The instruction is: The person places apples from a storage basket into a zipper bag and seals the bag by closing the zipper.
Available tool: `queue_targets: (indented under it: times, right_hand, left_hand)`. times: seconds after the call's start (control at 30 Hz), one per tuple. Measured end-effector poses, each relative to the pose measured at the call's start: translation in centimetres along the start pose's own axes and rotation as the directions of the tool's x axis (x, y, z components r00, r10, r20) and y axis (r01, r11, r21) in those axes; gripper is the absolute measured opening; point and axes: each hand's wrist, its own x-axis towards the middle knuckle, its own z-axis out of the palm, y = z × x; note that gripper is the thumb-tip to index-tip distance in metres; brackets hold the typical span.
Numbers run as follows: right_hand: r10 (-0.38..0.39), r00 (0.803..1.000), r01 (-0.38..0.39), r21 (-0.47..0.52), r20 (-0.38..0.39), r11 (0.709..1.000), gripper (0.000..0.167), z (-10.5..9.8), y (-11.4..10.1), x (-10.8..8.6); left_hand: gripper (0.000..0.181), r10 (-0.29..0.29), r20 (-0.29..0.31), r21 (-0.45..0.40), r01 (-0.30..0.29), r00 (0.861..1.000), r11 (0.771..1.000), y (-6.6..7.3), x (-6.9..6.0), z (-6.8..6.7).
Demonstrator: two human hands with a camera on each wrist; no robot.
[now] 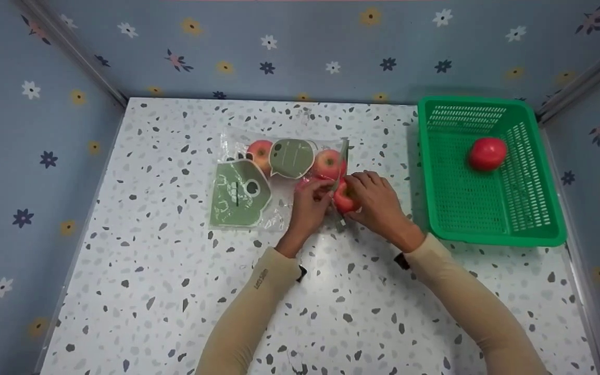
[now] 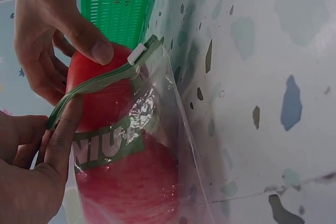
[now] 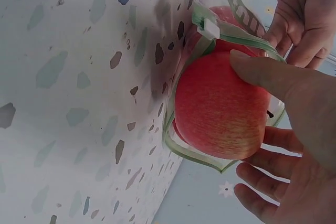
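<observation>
A clear zip bag (image 1: 279,208) with green printed shapes lies on the table, several red apples inside it. My right hand (image 1: 380,200) holds another apple (image 3: 220,108) at the bag's mouth, thumb on one side and fingers on the other. The apple is partly within the green-edged opening. My left hand (image 1: 308,208) pinches the bag's green zip edge (image 2: 97,83) beside that apple. A white zip slider (image 2: 137,54) sits near one end of the edge. In the left wrist view, another apple (image 2: 131,182) shows through the plastic.
A green plastic basket (image 1: 492,240) stands to the right with one red apple (image 1: 487,153) in it. The table (image 1: 164,291) is white with grey speckles. Flower-patterned walls (image 1: 300,52) enclose its back and sides.
</observation>
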Motion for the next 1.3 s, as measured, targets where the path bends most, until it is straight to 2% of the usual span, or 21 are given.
queue_targets:
  times: [0.37,0.5,0.67,0.9,1.13,1.3]
  right_hand:
    - [-0.023,0.995,0.027,0.042,-0.095,0.999,0.079,-0.1,0.5,0.6]
    - [0.004,0.993,0.005,0.081,-0.115,0.997,0.082,-0.3,0.7,0.5]
    - [0.035,0.99,-0.017,0.129,-0.135,0.991,0.081,-0.5,0.7,0.6]
    - [0.003,0.996,0.01,0.143,-0.087,0.99,0.08,-0.3,0.6,1.0]
    - [-0.011,1.0,0.007,0.14,0.024,0.99,0.082,0.4,0.2,1.3]
    - [-0.015,0.999,0.008,0.182,0.036,0.983,0.083,1.1,0.3,1.5]
  left_hand:
    - [0.023,-0.012,0.016,-0.01,0.012,1.0,1.0,0.4,-0.1,0.0]
    - [0.023,0.003,0.011,-0.002,-0.003,1.0,1.0,0.6,-0.2,-0.1]
    - [0.022,0.035,-0.023,-0.003,-0.035,0.999,0.999,0.9,0.0,-0.2]
    - [0.023,0.05,-0.021,0.01,-0.05,0.999,0.999,1.0,-0.1,-0.3]
    - [0.024,0.029,-0.001,0.028,-0.029,1.0,0.999,0.8,-0.2,-0.2]
    - [0.023,0.014,0.01,0.03,-0.014,1.0,0.999,0.7,-0.3,-0.1]
